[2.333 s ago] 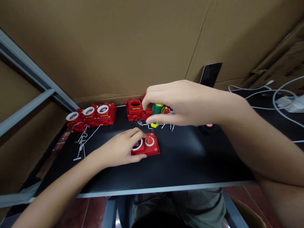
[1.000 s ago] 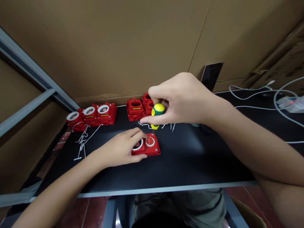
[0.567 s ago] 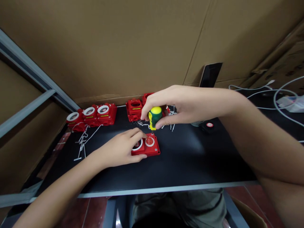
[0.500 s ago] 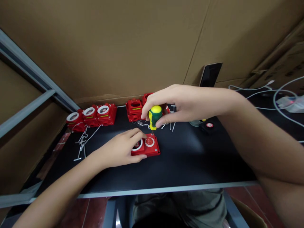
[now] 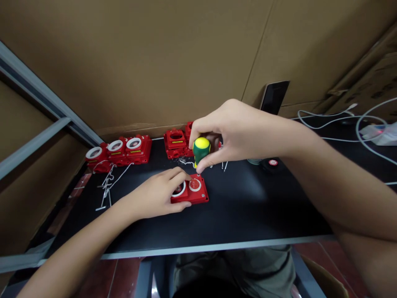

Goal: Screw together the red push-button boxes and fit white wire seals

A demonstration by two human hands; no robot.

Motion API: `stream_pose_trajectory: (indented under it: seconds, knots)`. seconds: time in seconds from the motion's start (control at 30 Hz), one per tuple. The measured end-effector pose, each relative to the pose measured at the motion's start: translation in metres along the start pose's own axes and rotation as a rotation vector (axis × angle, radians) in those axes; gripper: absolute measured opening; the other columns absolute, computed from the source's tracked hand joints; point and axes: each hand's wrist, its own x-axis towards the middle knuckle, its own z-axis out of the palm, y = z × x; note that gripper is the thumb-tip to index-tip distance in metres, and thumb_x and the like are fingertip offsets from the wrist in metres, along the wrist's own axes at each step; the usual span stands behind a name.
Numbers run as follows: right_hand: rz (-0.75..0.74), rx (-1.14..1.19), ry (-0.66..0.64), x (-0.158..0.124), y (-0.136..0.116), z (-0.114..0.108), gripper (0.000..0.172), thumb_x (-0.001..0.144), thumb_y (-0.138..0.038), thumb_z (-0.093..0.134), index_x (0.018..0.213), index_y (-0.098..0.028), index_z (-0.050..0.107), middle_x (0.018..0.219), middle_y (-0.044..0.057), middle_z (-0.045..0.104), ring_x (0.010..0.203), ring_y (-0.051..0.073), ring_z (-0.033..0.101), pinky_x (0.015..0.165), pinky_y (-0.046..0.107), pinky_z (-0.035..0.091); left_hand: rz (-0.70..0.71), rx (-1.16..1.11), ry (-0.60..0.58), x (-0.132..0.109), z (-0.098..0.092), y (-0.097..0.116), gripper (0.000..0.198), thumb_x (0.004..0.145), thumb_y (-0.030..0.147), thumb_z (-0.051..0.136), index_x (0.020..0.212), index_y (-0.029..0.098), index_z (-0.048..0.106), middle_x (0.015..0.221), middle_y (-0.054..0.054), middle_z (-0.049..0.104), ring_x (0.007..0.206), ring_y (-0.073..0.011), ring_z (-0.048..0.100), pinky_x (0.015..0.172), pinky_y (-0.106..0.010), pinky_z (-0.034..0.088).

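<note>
My left hand is closed around the left part of a red box, which lies flat on the black table and has two round white-ringed openings. Fingers lie over its top and the thumb presses its near side. Above the box's far right corner, my right hand grips a screwdriver with a green and yellow handle, held upright. The handle and fingers hide most of its shaft, and I cannot tell whether the tip touches the screw in that corner.
Three red boxes with white rings stand at the back left, thin metal rods on white cords before them. More red housings sit behind my hands. A phone leans on the cardboard wall. White cables lie at right.
My right hand has turned at the wrist around the screwdriver, its knuckles a little higher and the thumb lower on the handle. The left hand and the red box stay put.
</note>
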Motion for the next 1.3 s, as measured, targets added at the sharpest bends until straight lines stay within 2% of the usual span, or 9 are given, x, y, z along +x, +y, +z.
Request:
stream_pose_trajectory:
  seconds: [0.17,0.33,0.67,0.73,0.83,0.93,1.07,1.17,1.3]
  knots:
    - [0.125,-0.125,0.021,0.005,-0.008,0.006,0.048,0.092,-0.054,0.101,0.090,-0.022,0.065,0.068,-0.009,0.059,0.059,0.008,0.049,0.065,0.029,0.031,0.019,-0.009,0.000,0.000,0.000,-0.001,0.048,0.106,0.045,0.085,0.145,0.023,0.069,0.149,-0.015,0.077,0.128,-0.0378,0.081,0.109,-0.050,0.067]
    - [0.219,-0.246,0.041,0.009,-0.009,0.011,0.062,0.092,-0.066,0.097,0.083,-0.023,0.053,0.060,-0.010,0.044,0.054,0.007,0.034,0.064,0.030,0.026,0.007,-0.022,-0.002,0.001,0.001,0.000,0.047,0.104,0.042,0.088,0.142,0.024,0.069,0.143,-0.012,0.078,0.128,-0.0373,0.080,0.110,-0.051,0.067]
    - [0.274,-0.301,0.117,0.009,-0.021,0.018,0.047,0.095,-0.049,0.086,0.081,-0.025,0.047,0.062,-0.006,0.046,0.057,0.010,0.034,0.066,0.033,0.030,0.039,-0.005,-0.018,-0.002,-0.001,0.001,0.044,0.107,0.043,0.086,0.140,0.021,0.069,0.141,-0.014,0.077,0.124,-0.0364,0.080,0.106,-0.048,0.065]
    - [0.286,-0.259,0.184,0.006,-0.026,0.009,0.045,0.097,-0.044,0.082,0.082,-0.026,0.045,0.062,-0.006,0.049,0.057,0.012,0.037,0.065,0.035,0.033,0.049,0.005,-0.034,-0.003,-0.001,0.001,0.042,0.106,0.042,0.087,0.139,0.022,0.071,0.141,-0.013,0.077,0.120,-0.0348,0.081,0.103,-0.045,0.064]
    - [0.298,-0.229,0.441,-0.001,-0.032,-0.010,0.040,0.100,-0.043,0.079,0.085,-0.027,0.046,0.071,-0.002,0.059,0.063,0.015,0.046,0.068,0.038,0.040,0.048,-0.003,-0.053,-0.003,-0.003,0.001,0.044,0.104,0.039,0.089,0.140,0.022,0.072,0.139,-0.012,0.078,0.116,-0.0325,0.081,0.100,-0.041,0.064]
    - [0.308,-0.195,0.595,-0.011,-0.028,-0.016,0.036,0.098,-0.043,0.080,0.084,-0.027,0.051,0.075,-0.001,0.066,0.065,0.016,0.050,0.069,0.038,0.043,0.066,-0.062,-0.016,-0.002,-0.005,-0.005,0.047,0.101,0.035,0.092,0.143,0.023,0.074,0.146,-0.013,0.075,0.124,-0.0323,0.080,0.107,-0.041,0.065]
    - [0.505,0.018,0.544,-0.028,-0.003,0.018,0.032,0.091,-0.049,0.082,0.086,-0.026,0.060,0.068,-0.002,0.064,0.061,0.016,0.052,0.067,0.037,0.043,0.087,-0.123,0.003,-0.001,-0.010,-0.019,0.062,0.099,0.033,0.093,0.157,0.029,0.074,0.152,-0.014,0.072,0.135,-0.0329,0.077,0.121,-0.047,0.062]
    - [0.684,0.156,0.581,-0.047,0.018,0.055,0.036,0.092,-0.059,0.079,0.088,-0.028,0.060,0.059,-0.003,0.062,0.055,0.018,0.058,0.064,0.037,0.045,0.038,-0.213,-0.032,0.000,-0.013,-0.033,0.098,0.091,0.027,0.097,0.178,0.031,0.053,0.171,-0.016,0.067,0.156,-0.0369,0.069,0.133,-0.055,0.055]
    - [0.778,0.324,0.531,-0.069,0.035,0.086,0.055,0.095,-0.083,0.069,0.092,-0.030,0.054,0.054,-0.001,0.066,0.045,0.022,0.065,0.055,0.037,0.053,-0.029,-0.302,-0.087,0.002,-0.016,-0.051,0.091,0.080,0.032,0.103,0.162,0.025,0.064,0.167,-0.017,0.071,0.152,-0.0379,0.072,0.132,-0.055,0.056]
